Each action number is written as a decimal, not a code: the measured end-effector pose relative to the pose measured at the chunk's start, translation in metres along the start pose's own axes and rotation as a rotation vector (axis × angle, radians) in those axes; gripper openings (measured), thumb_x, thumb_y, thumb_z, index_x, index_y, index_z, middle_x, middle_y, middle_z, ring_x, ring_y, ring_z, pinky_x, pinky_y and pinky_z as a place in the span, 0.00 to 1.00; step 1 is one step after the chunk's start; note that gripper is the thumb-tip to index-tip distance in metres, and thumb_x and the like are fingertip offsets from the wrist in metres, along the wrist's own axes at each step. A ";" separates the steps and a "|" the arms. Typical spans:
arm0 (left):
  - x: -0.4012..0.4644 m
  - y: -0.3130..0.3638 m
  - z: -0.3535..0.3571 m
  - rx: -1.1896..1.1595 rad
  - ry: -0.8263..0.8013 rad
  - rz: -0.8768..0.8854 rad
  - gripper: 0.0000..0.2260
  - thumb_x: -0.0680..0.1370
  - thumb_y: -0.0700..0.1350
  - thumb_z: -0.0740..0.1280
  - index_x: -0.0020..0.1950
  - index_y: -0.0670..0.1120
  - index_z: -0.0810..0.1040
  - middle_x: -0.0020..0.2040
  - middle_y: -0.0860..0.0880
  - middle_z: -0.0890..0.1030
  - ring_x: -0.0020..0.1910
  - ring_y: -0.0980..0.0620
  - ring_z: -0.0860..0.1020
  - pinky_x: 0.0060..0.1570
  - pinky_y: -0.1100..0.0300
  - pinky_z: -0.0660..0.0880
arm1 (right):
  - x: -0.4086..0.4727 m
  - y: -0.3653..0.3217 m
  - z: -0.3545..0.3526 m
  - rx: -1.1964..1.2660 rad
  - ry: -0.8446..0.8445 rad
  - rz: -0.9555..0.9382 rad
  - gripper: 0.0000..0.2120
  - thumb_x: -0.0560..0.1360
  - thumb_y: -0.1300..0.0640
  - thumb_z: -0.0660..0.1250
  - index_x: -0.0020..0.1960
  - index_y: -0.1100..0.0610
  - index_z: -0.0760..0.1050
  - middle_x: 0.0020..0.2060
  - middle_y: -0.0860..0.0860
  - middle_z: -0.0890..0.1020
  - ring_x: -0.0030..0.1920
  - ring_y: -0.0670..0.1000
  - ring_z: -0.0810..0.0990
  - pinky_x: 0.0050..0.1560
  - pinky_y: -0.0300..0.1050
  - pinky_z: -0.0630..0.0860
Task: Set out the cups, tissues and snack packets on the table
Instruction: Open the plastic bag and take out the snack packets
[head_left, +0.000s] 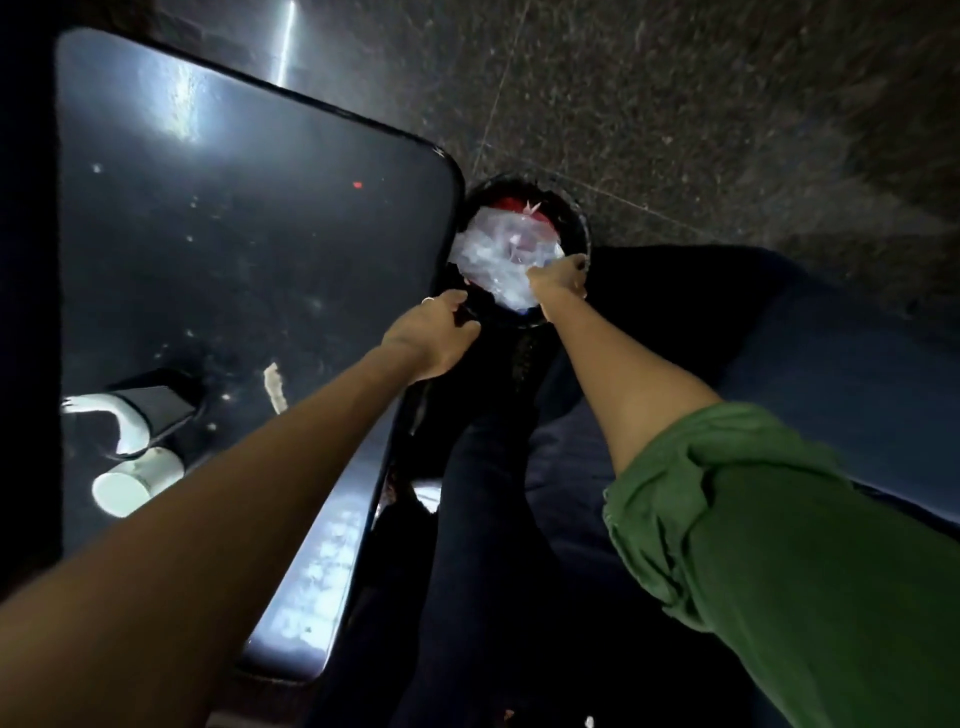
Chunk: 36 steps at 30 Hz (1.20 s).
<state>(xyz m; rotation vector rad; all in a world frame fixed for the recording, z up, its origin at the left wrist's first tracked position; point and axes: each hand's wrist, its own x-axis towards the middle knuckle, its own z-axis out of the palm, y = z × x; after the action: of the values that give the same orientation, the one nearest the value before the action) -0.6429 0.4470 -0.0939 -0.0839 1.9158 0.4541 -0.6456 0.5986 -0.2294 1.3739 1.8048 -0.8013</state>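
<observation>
A round black bin stands on the floor by the table's far right corner, filled with clear plastic wrappers and something red. My right hand reaches into the bin over the wrappers; its fingers are hidden, so whether it holds anything is unclear. My left hand grips the bin's near rim with curled fingers. On the dark table a white paper cup lies on its side at the near left. Beside it sits a black tissue holder with a white tissue hanging out.
A torn paper scrap and crumbs lie on the table top. A small red speck shows farther back. Dark speckled floor spreads beyond the bin. A dark blue seat is at the right, with my legs between seat and table.
</observation>
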 end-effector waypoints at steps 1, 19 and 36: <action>0.000 -0.002 0.000 0.012 -0.005 0.000 0.26 0.81 0.50 0.58 0.77 0.46 0.58 0.73 0.43 0.67 0.72 0.43 0.65 0.68 0.53 0.63 | 0.002 0.000 0.002 -0.005 0.001 -0.003 0.37 0.76 0.52 0.64 0.76 0.64 0.48 0.73 0.61 0.61 0.72 0.62 0.63 0.71 0.54 0.63; -0.064 -0.038 -0.011 -0.153 0.213 0.023 0.26 0.80 0.48 0.59 0.77 0.45 0.58 0.74 0.43 0.65 0.72 0.43 0.66 0.69 0.50 0.65 | -0.109 0.021 0.009 -0.271 0.061 -0.493 0.21 0.74 0.61 0.61 0.67 0.58 0.69 0.66 0.56 0.72 0.66 0.59 0.70 0.64 0.53 0.70; -0.223 -0.233 0.106 -0.763 0.571 -0.313 0.27 0.79 0.49 0.61 0.77 0.47 0.58 0.75 0.44 0.65 0.73 0.44 0.65 0.70 0.53 0.63 | -0.303 0.070 0.104 -0.973 -0.008 -1.338 0.28 0.75 0.60 0.62 0.73 0.59 0.60 0.73 0.56 0.64 0.72 0.56 0.62 0.70 0.53 0.61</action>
<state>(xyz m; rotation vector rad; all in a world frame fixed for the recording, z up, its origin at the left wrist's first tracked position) -0.4003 0.2339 0.0123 -1.0928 2.1093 0.9990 -0.5070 0.3721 -0.0366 -0.5677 2.4638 -0.3289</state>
